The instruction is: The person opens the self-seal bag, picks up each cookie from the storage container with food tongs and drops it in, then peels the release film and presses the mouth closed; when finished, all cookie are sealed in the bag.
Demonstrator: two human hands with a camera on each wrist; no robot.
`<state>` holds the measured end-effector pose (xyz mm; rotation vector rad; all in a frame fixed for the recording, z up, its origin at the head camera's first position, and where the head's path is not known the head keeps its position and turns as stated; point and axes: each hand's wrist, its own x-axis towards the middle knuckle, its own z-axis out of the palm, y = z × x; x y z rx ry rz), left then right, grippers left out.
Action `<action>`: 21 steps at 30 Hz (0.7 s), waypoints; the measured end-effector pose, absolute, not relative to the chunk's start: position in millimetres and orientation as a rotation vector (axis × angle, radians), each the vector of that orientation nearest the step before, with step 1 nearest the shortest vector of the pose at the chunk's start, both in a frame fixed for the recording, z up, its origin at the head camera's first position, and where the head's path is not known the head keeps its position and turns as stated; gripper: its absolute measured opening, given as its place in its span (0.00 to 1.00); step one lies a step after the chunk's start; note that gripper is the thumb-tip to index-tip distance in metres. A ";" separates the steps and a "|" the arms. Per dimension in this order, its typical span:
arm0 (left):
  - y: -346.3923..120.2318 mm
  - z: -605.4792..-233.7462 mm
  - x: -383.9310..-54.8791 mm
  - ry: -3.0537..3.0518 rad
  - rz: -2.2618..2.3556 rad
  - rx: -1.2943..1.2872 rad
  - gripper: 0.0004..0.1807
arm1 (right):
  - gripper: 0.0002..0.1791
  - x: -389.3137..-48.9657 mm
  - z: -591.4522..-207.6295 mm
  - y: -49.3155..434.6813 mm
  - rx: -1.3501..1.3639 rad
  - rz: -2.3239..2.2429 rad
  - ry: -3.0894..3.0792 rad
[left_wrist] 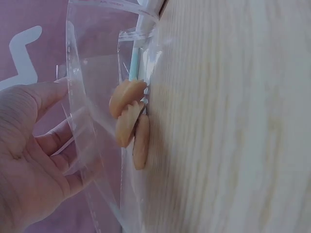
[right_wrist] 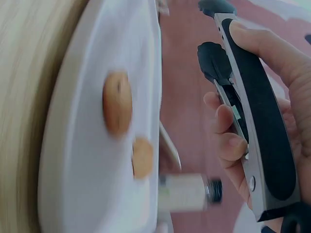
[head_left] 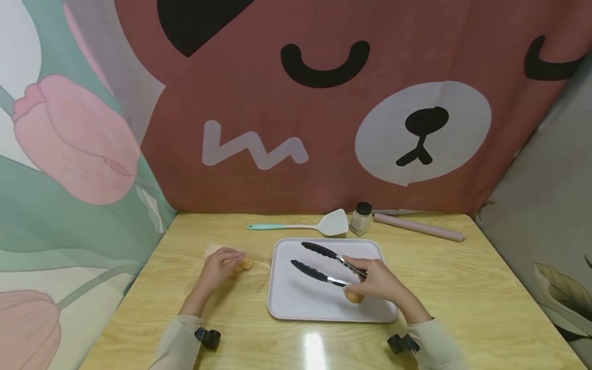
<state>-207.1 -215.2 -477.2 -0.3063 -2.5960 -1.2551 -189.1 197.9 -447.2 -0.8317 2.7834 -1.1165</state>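
Observation:
My left hand (head_left: pixel 217 267) pinches the side of a clear plastic bag (left_wrist: pixel 99 68) at the left of the table. Inside the bag lie three golden, ridged madeleines (left_wrist: pixel 129 121), leaning against each other. My right hand (head_left: pixel 381 280) grips metal tongs (head_left: pixel 311 270) with black scalloped tips. The tongs' arms stand apart above a white tray (head_left: pixel 282 306), with nothing between the tips, which point to the left. Two more madeleines (right_wrist: pixel 117 104) rest on the tray in the right wrist view; in the head view the right hand hides one of them.
Behind the tray lies a white spatula (head_left: pixel 334 224) with a mint handle. A small glass jar (head_left: pixel 361 221) with a black lid stands beside it, and a pink rolling stick (head_left: pixel 418 226) lies to the right. A bear-print cloth (head_left: pixel 259 190) hangs along the table's back edge.

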 end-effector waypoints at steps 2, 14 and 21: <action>-216.4 -477.7 -206.4 -2.594 -1.268 -0.314 0.07 | 0.40 -185.7 -447.7 212.4 -0.808 -1.132 2.804; -218.0 -475.6 -202.9 -2.597 -1.260 -0.300 0.07 | 0.40 -163.2 -453.6 281.6 -0.528 -1.074 2.937; -218.7 -474.1 -202.1 -2.624 -1.277 -0.282 0.08 | 0.41 -155.6 -456.5 298.0 -0.502 -1.063 2.911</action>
